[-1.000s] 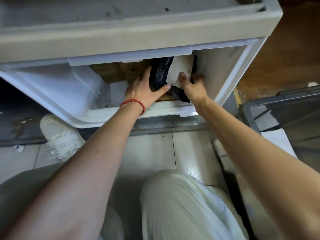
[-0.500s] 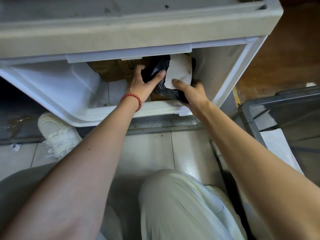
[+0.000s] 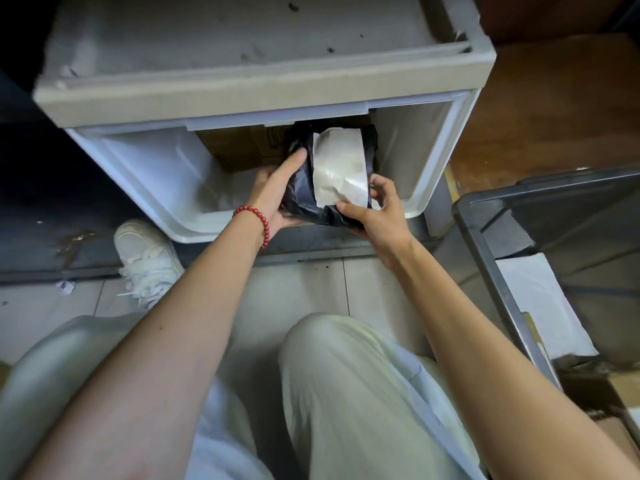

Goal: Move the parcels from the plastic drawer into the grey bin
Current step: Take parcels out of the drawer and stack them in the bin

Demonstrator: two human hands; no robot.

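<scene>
A black plastic parcel (image 3: pixel 304 199) with a white label is raised over the front edge of the open white plastic drawer (image 3: pixel 145 188). My left hand (image 3: pixel 277 192), with a red bead bracelet at the wrist, grips its left side. On the right, my right hand (image 3: pixel 377 209) holds the parcel's lower corner, thumb on the label. Brown cardboard parcels (image 3: pixel 242 150) lie further back in the drawer. The grey bin (image 3: pixel 485 244) stands at the right and holds white and brown parcels.
The drawer belongs to a beige plastic cabinet (image 3: pixel 242 88). My knees in pale trousers (image 3: pixel 346 393) and a white shoe (image 3: pixel 145 258) are on the tiled floor below. A wooden surface (image 3: pixel 554 109) lies behind the bin.
Both hands have pulled the black parcel out from the back of the drawer toward me and lifted it to the drawer's front edge.
</scene>
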